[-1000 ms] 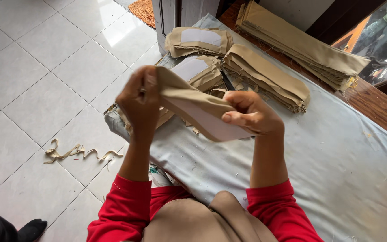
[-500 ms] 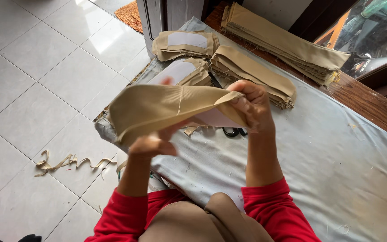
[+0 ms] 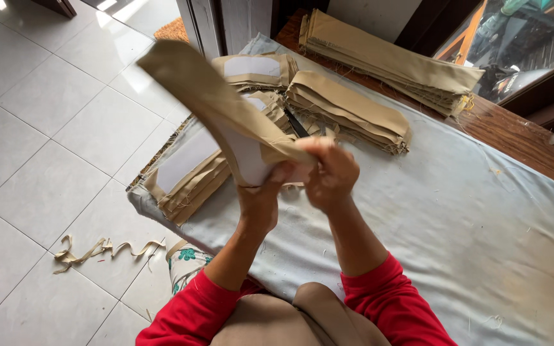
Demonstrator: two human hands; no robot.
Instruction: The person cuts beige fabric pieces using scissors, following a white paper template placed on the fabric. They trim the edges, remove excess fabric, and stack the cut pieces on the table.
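Holding a long tan fabric panel with a white lining patch (image 3: 226, 122) up over the grey-covered surface (image 3: 450, 211), both hands pinch its near end, the left hand (image 3: 261, 195) closed below and the right hand (image 3: 331, 173) closed beside it. Turning it cleanly probably wants both grips tight at that end, with the free end clear of the folded tan fabric stacks (image 3: 347, 109).

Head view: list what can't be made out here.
- Left hand fingertips: behind the tan fabric piece.
- Dark tool: mostly under fabric stacks; kind unclear.
- Far stack: top end cut by the frame edge.
- Right hand palm: turned away.
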